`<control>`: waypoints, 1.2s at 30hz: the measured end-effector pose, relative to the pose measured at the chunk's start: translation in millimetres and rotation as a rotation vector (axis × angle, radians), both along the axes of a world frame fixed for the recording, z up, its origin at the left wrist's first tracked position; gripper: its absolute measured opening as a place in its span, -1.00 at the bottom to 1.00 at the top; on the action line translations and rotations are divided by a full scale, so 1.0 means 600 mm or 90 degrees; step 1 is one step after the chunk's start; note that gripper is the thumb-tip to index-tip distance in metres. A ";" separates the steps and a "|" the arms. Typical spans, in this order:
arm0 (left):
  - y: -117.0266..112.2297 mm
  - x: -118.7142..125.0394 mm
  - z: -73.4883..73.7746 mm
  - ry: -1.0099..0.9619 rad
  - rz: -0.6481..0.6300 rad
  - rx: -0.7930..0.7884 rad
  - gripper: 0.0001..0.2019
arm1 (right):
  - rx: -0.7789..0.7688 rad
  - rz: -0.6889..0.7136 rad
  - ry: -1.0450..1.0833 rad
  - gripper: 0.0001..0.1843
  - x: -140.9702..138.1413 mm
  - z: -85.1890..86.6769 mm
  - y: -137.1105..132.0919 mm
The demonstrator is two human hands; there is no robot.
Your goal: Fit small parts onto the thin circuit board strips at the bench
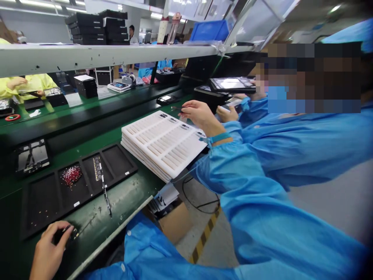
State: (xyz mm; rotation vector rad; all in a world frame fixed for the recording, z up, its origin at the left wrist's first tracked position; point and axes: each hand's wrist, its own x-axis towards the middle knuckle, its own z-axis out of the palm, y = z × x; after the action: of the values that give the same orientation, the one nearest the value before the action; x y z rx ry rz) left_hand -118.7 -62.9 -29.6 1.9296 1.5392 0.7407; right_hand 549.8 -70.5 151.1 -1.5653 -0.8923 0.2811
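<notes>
My left hand is closed on a small dark electronic part with gold-coloured spots, low over the bench by the black tray's front edge. My right hand is raised above the far edge of a stack of white slotted trays. Its fingers pinch a thin, small dark part whose kind I cannot make out. A few dark pieces lie in the top tray's far slots. In the black compartment tray are tiny red and white pieces, a narrow circuit board strip and a slim tweezers-like tool reaching over its edge.
At the right a co-worker in a blue smock holds a device, beside stacked black trays. Another device lies at the left of the green bench. A cardboard box stands below its edge. A shelf crosses above.
</notes>
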 end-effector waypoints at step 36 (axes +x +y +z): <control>0.150 0.104 0.116 -0.338 -0.081 -0.142 -0.72 | -0.125 0.736 0.140 -0.69 -0.651 -0.242 0.129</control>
State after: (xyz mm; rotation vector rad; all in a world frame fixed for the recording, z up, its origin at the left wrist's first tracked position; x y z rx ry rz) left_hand -56.2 27.1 40.2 1.4939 1.1095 0.8938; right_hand 159.3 6.7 5.8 -0.9898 -1.5426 1.3562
